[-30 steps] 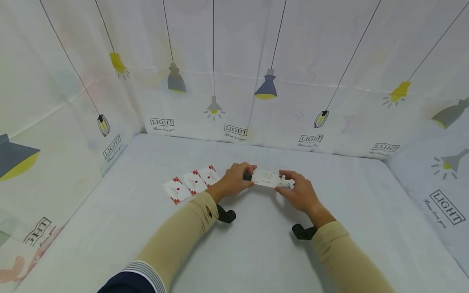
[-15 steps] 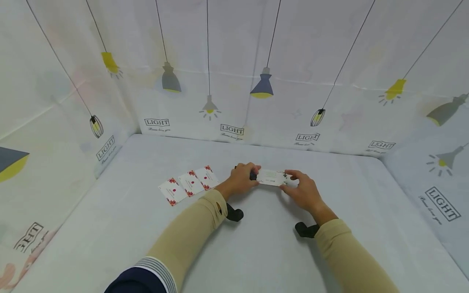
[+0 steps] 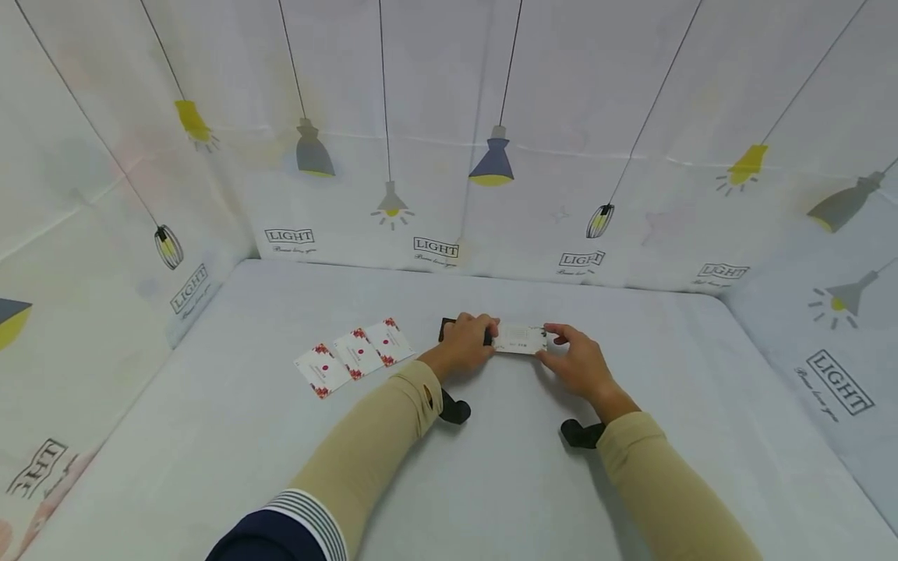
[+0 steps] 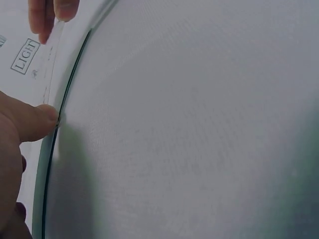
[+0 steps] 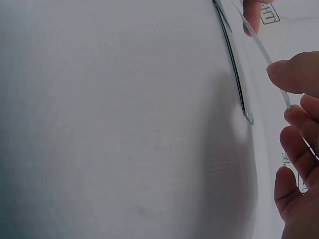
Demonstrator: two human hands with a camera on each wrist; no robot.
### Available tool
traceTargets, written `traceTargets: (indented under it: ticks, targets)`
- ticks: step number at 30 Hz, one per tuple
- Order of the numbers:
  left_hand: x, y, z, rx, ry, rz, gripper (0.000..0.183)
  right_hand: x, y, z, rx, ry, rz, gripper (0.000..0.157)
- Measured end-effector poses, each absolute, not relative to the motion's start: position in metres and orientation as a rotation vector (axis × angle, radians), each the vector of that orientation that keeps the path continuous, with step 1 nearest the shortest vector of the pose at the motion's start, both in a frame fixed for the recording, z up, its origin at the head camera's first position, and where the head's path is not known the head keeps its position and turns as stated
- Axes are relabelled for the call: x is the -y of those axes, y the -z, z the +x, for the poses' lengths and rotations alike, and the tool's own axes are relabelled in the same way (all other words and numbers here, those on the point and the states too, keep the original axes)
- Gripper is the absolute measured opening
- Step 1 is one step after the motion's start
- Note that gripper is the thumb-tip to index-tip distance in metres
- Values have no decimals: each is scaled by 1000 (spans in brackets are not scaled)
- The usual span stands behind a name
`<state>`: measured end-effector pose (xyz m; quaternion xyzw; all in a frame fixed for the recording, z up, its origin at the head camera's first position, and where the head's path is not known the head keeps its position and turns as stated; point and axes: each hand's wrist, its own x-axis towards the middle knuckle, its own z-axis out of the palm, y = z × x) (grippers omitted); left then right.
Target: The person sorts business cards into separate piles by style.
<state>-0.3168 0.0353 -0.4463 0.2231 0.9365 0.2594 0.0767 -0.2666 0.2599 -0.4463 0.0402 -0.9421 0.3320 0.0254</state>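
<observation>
A white printed card (image 3: 519,340), with small dark print along its ends, is held above the table between both hands. The right hand (image 3: 574,362) pinches its right end with thumb and fingers. From the right wrist, the card (image 5: 264,50) appears edge-on under the right thumb (image 5: 294,74). At the card's left end, the left hand (image 3: 468,341) grips a thin, dark, flat piece (image 3: 445,327), which sticks out on both sides of the fingers. The left thumb (image 4: 35,119) presses against the dark edge (image 4: 72,79). What the dark piece is, I cannot tell.
Three white cards with red floral corners (image 3: 359,353) lie overlapping in a slanted row left of the hands. A white cloth (image 3: 491,483) covers the table. Lamp-printed white curtains (image 3: 435,210) stand behind and at the sides. Black wrist mounts (image 3: 582,434) jut below the wrists.
The head view has swung slightly right. The leaf-printed end visible within the right hand's grip is now mostly out of sight. More of the dark piece shows left of the left hand.
</observation>
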Motion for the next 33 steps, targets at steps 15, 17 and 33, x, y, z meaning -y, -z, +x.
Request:
traceTargets:
  ticks: [15, 17, 33]
  targets:
    - [-39, 444, -315, -2782, -734, 624, 13, -261, 450, -272, 2960, -1027, 103, 56]
    - [-39, 445, -315, -2782, -724, 612, 13, -261, 451, -273, 2973, -1017, 102, 56]
    - [-43, 441, -316, -2780, -664, 587, 14, -260, 451, -279, 3063, -979, 33, 55]
